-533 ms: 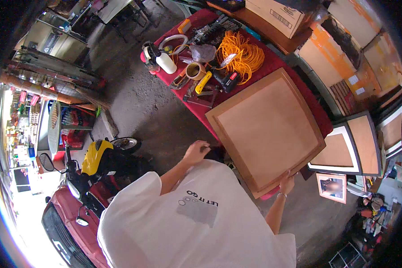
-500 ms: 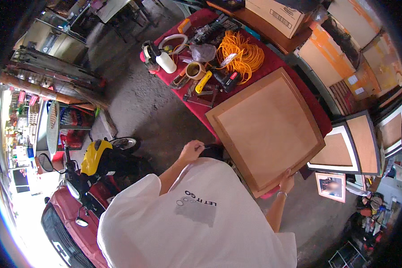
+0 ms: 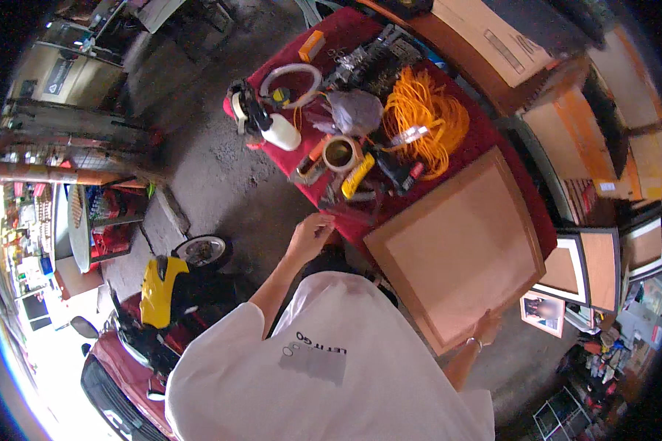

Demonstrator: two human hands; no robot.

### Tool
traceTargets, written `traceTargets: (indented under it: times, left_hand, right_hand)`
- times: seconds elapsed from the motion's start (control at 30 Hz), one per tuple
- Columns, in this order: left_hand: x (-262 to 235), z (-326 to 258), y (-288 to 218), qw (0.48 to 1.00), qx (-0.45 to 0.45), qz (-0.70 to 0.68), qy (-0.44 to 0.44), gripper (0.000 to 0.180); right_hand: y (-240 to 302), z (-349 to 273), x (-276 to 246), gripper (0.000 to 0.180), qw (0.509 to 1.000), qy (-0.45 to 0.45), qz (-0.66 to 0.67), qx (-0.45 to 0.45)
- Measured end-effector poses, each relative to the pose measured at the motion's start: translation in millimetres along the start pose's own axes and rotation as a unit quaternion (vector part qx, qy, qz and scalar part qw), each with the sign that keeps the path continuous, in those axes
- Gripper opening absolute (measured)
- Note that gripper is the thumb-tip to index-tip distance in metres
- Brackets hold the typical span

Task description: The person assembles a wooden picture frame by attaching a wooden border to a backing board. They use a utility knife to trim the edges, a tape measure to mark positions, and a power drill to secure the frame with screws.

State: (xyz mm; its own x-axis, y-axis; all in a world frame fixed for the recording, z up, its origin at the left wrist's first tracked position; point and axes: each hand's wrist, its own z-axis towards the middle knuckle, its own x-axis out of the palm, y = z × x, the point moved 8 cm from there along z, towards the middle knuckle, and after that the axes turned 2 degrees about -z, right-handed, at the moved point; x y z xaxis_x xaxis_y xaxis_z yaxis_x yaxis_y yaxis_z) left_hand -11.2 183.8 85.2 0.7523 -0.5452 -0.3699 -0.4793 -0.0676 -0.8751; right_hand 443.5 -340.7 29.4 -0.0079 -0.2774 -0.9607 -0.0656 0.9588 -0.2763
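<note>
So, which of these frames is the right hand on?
The big brown frame, partly on the red cloth: the right hand is at its edge. The black-edged frames and small photo frame aren't touched.

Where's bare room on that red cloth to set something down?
The red cloth shows bare at its far corner, beside the small orange box, and narrowly right of the tangled orange cord. Its left edge is crowded: white plastic bottle, tan tape roll, yellow tool. A brown rectangular framed board lies over the near end.
</note>
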Motion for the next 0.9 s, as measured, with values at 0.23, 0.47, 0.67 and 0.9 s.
traceTargets:
  times: [0.23, 0.47, 0.67, 0.9]
  left_hand:
    - [-58.7, 94.2, -26.0, 0.999, 0.004, 0.037, 0.04, 0.022]
    - [-79.9, 117.2, -18.2, 0.994, -0.026, -0.014, 0.105, 0.024]
    - [-89.9, 132.2, -9.2, 0.989, -0.055, -0.014, 0.137, 0.025]
    - [-91.3, 145.1, -4.1, 0.988, -0.044, -0.03, 0.142, 0.024]
  right_hand:
    - [311.0, -45.7, -183.2, 0.025, 0.909, 0.038, 0.332, -0.249]
    - [654.7, -113.2, -350.2, 0.011, 0.734, 0.026, 0.452, -0.506]
    - [799.9, -75.9, -283.1, 0.018, 0.802, 0.0, 0.19, -0.566]
    - [812.6, -90.1, -247.9, 0.021, 0.79, -0.043, 0.04, -0.61]
